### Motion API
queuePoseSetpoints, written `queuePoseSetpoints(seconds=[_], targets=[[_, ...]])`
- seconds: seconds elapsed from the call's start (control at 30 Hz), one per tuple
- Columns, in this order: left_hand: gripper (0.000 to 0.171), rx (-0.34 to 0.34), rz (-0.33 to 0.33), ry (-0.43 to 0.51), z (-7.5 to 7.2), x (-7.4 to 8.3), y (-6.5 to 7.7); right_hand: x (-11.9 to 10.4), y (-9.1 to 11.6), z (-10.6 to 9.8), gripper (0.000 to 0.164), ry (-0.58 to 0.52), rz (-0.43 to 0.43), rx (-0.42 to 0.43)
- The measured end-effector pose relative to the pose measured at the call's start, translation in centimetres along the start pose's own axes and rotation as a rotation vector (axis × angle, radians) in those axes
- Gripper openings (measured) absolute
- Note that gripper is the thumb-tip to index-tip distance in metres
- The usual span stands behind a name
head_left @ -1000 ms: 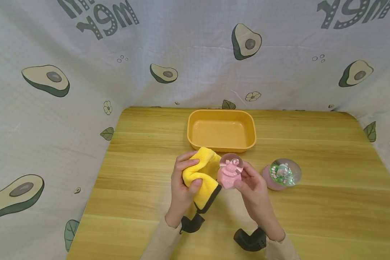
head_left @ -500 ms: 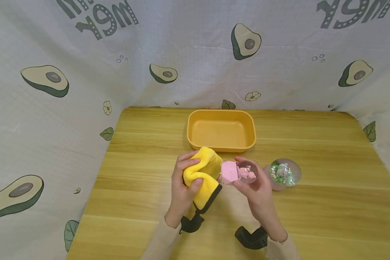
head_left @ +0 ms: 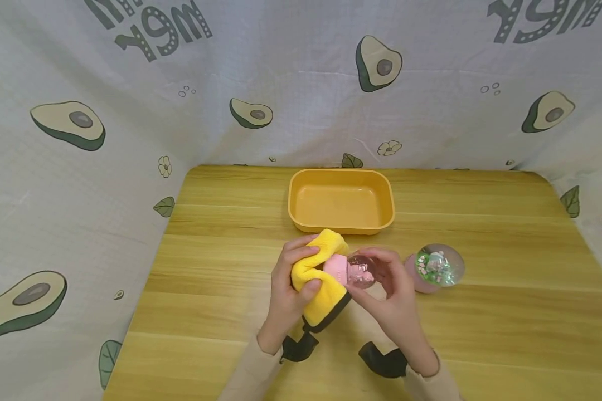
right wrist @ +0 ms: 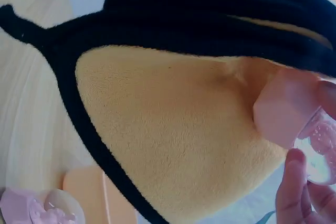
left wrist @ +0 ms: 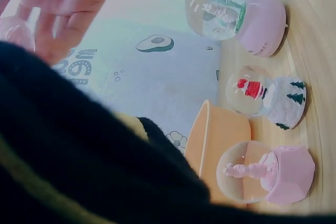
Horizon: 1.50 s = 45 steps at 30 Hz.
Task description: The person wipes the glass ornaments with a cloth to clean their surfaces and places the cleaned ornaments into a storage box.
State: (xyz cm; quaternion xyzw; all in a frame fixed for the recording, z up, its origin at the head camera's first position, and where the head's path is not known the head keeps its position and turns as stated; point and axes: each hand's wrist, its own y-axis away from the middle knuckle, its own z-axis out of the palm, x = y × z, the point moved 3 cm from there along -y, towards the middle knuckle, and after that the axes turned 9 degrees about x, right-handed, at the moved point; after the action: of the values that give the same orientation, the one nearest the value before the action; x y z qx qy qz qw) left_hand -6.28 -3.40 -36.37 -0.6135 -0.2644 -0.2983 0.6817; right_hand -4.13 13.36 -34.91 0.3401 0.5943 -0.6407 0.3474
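Note:
My left hand [head_left: 293, 284] grips a folded yellow cloth [head_left: 326, 303] with a black edge. My right hand [head_left: 388, 281] holds a small snow globe [head_left: 335, 270] by its clear dome, tipped on its side. The globe's pink faceted base points left and sits in the fold of the cloth. Close up in the right wrist view, that base [right wrist: 289, 108] meets the yellow face of the cloth [right wrist: 173, 124], while fingers [right wrist: 296, 179] hold the globe. Black cloth [left wrist: 94, 145] covers much of the left wrist view, hiding my left fingers there.
Several avocado prints mark the curtain behind the table. A yellow-orange tray [head_left: 341, 228] stands behind my hands. A larger pink-based snow globe [head_left: 423, 275] stands at right. The left wrist view also shows a Santa globe [left wrist: 289, 100] and another pink-based globe [left wrist: 294, 174] on the table.
My right hand has turned the small globe from upright onto its side, base to the left. It has then moved left, into the cloth. My left hand has shifted slightly right.

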Motion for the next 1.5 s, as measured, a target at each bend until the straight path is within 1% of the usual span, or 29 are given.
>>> queuePoseSetpoints(seconds=[0.1,0.2,0.3,0.37,0.43,0.5,0.57,0.63,0.7,0.87,0.93,0.97,1.0,1.07,1.1,1.2,1.27,1.37,1.43,1.5], targets=[[0.042,-0.024,-0.031,0.000,0.2,-0.1,0.1,-0.6,-0.3,0.4,0.048,0.047,-0.096,-0.031],[0.045,-0.037,-0.085,0.016,0.2,-0.4,0.2,-1.6,-0.8,1.1,0.044,0.041,-0.174,-0.106],[0.047,-0.044,-0.130,0.043,0.0,-0.7,0.3,-2.7,-1.2,1.5,0.036,0.108,-0.295,-0.155],[0.046,-0.052,-0.137,0.056,0.1,-0.8,0.3,-2.9,-1.4,1.6,0.032,0.179,-0.398,-0.151],[0.045,-0.057,-0.131,0.075,0.2,-0.9,0.3,-2.7,-1.4,1.5,0.032,0.242,-0.490,-0.126],[0.043,-0.052,-0.118,0.088,0.3,-0.8,0.4,-2.3,-1.3,1.3,0.035,0.272,-0.539,-0.101],[0.041,-0.041,-0.099,0.082,0.5,-0.7,0.4,-2.0,-1.2,1.2,0.038,0.267,-0.538,-0.082],[0.038,-0.032,-0.083,0.073,0.6,-0.6,0.3,-1.8,-1.1,1.1,0.040,0.236,-0.497,-0.068],[0.035,-0.030,-0.058,0.051,0.7,-0.5,0.3,-1.5,-1.0,1.1,0.043,0.179,-0.419,-0.057],[0.029,-0.049,0.035,-0.008,0.6,-0.3,0.2,0.2,-0.1,0.6,0.046,0.011,-0.173,-0.016],[0.027,-0.066,0.064,-0.021,0.6,-0.3,0.2,0.7,0.3,0.5,0.042,0.002,-0.059,0.009],[0.027,-0.071,0.068,-0.021,0.6,-0.3,0.2,0.8,0.4,0.5,0.040,0.003,-0.021,0.021],[0.027,-0.072,0.064,-0.017,0.6,-0.2,0.3,0.8,0.5,0.5,0.038,0.019,0.012,0.028],[0.026,-0.059,0.047,-0.005,0.7,-0.1,0.3,0.7,0.5,0.6,0.036,0.080,0.038,0.033],[0.025,-0.047,0.039,0.002,0.7,-0.2,0.3,0.7,0.5,0.6,0.036,0.122,0.022,0.028],[0.025,0.000,0.006,0.028,0.6,-0.2,0.5,0.1,0.1,1.0,0.043,0.232,-0.101,0.010],[0.025,0.015,-0.006,0.035,0.5,-0.2,0.5,-0.6,-0.2,1.4,0.049,0.265,-0.175,0.003],[0.027,0.026,-0.037,0.047,0.4,-0.2,0.4,-1.7,-0.7,1.9,0.054,0.222,-0.258,-0.003],[0.027,0.037,-0.065,0.061,0.3,-0.1,0.4,-2.1,-0.8,2.1,0.051,0.192,-0.322,-0.019],[0.028,0.050,-0.090,0.078,0.1,-0.1,0.4,-2.0,-0.8,2.1,0.045,0.182,-0.399,-0.037]])
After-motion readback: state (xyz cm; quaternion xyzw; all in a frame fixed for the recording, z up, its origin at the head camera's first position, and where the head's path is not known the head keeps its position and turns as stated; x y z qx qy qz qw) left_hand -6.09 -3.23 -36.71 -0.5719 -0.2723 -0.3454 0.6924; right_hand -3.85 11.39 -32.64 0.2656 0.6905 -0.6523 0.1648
